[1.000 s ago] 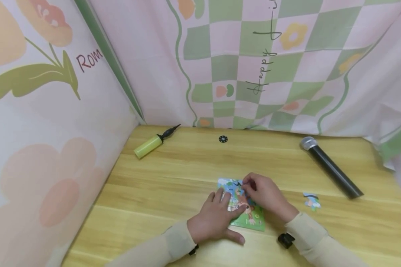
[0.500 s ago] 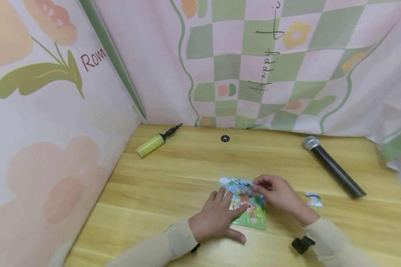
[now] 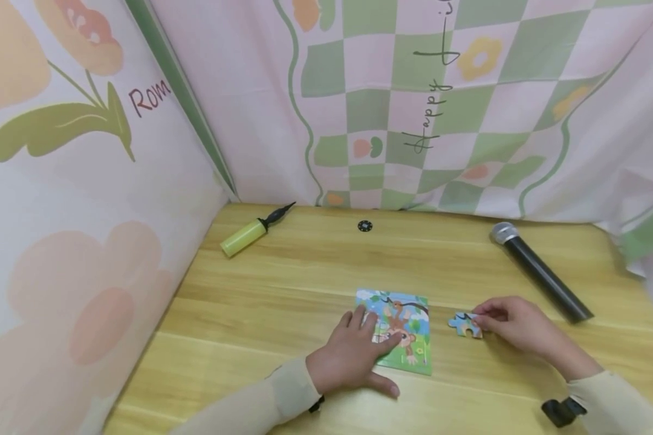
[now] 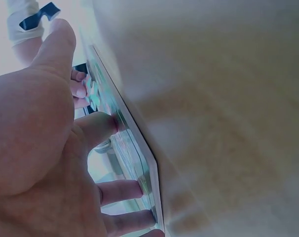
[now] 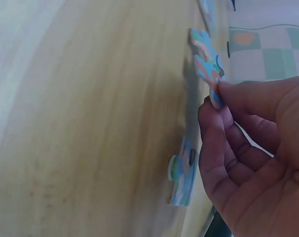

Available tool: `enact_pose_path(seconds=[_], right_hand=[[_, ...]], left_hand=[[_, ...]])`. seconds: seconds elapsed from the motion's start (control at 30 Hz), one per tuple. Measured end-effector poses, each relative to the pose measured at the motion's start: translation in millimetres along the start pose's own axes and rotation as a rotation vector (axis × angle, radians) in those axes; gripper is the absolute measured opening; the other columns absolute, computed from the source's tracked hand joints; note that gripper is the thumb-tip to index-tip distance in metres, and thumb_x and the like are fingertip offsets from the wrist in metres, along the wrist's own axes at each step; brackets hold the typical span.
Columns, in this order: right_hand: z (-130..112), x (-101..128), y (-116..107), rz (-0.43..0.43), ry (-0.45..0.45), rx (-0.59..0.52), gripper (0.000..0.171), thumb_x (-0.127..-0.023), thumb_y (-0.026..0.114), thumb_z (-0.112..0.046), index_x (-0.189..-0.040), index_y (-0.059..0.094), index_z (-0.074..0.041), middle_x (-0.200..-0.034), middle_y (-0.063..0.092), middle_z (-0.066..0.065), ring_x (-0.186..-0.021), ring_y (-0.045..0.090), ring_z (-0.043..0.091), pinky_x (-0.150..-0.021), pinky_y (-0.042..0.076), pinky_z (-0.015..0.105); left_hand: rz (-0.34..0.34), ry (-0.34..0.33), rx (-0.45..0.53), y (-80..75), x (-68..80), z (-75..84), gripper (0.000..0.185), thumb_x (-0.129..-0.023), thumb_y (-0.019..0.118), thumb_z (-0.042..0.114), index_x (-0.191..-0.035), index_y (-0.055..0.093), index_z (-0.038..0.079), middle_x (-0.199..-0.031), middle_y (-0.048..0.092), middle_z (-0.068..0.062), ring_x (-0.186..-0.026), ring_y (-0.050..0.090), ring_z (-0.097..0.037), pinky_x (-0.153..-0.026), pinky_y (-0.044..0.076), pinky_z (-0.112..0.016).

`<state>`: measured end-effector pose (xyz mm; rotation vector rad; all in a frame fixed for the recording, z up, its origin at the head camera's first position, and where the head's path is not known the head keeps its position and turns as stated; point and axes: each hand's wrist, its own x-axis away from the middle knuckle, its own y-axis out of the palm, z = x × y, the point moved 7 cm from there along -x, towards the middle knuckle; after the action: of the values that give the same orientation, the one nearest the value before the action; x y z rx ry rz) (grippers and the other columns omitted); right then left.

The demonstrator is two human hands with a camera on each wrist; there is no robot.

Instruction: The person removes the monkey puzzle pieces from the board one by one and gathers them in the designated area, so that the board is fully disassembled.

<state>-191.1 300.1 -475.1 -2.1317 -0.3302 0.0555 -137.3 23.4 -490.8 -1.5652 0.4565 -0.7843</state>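
- Pastel cloth (image 3: 441,109) with green and pink checks and big flowers hangs round a pale wooden table (image 3: 283,284), closing it in at the back and on the left.
- Lying on the right side of the table is a black microphone (image 3: 539,272); a yellow balloon pump (image 3: 247,232) lies at the back left, and a small black disc (image 3: 364,226) sits between them near the cloth.
- Near the front edge, in the middle, lies a small monkey jigsaw puzzle (image 3: 402,329), flat on the wood.
- Left hand (image 3: 350,356) lies spread on the puzzle's left part, fingers straight, pressing it down.
- Right hand (image 3: 517,326), just to the right of the puzzle and apart from it, pinches a loose piece (image 3: 466,324) between thumb and fingertips; the right wrist view shows that piece (image 5: 208,64) lifted off the wood.
- A second loose piece (image 5: 181,173) lies under that hand in the right wrist view.
- The pinch sits on one corner only, so I judge the piece could twist or drop; easing the left hand's pressure could let the puzzle slide.
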Motion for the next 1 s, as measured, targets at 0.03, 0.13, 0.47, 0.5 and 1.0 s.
enact_pose_path(seconds=[0.03,0.13,0.47,0.5,1.0], right_hand=[[1.1,0.1,-0.2,0.01,0.0,0.008,0.023,-0.086,0.067,-0.035,-0.096,0.071,-0.015,-0.087,0.066,-0.007,-0.08,0.061,0.013,-0.072,0.049,0.033],[0.8,0.4,-0.8,0.039,-0.005,0.024,0.023,-0.086,0.068,-0.035,-0.095,0.071,-0.013,-0.087,0.067,-0.005,-0.081,0.062,0.016,-0.074,0.049,0.04],[-5.2,-4.0,-5.1,0.108,-0.061,0.085,0.021,-0.086,0.068,-0.028,-0.098,0.07,-0.01,-0.082,0.065,-0.007,-0.074,0.058,0.012,-0.068,0.047,0.038],[-7.3,-4.8,-5.6,0.113,-0.063,0.082,0.022,-0.087,0.068,-0.029,-0.098,0.07,-0.01,-0.081,0.064,-0.008,-0.073,0.057,0.011,-0.067,0.047,0.037],[-95.4,-49.7,41.8,0.029,-0.213,-0.039,0.02,-0.089,0.065,-0.025,-0.104,0.068,-0.011,-0.085,0.062,-0.008,-0.077,0.057,0.009,-0.069,0.049,0.032]], left_hand=[[0.003,0.002,-0.004,-0.4,-0.2,0.5,0.099,-0.06,0.022,0.09,-0.147,0.014,0.043,-0.148,0.021,-0.017,-0.135,0.012,-0.045,-0.105,0.018,-0.055],[0.008,0.007,-0.019,0.3,-1.3,1.2,0.1,-0.06,0.02,0.091,-0.147,0.014,0.043,-0.148,0.021,-0.018,-0.135,0.013,-0.045,-0.105,0.018,-0.056],[0.01,-0.012,-0.022,4.6,-4.6,-3.5,0.093,-0.062,0.013,0.09,-0.145,0.014,0.048,-0.145,0.024,-0.017,-0.135,0.012,-0.044,-0.106,0.012,-0.058],[0.014,-0.013,-0.022,4.6,-4.3,-4.9,0.092,-0.063,0.012,0.09,-0.145,0.015,0.048,-0.144,0.025,-0.017,-0.135,0.012,-0.044,-0.106,0.011,-0.058],[0.061,-0.031,-0.002,9.4,24.9,-48.1,0.082,-0.075,0.018,0.083,-0.145,0.022,0.043,-0.148,0.023,-0.02,-0.135,0.013,-0.043,-0.106,0.015,-0.056]])
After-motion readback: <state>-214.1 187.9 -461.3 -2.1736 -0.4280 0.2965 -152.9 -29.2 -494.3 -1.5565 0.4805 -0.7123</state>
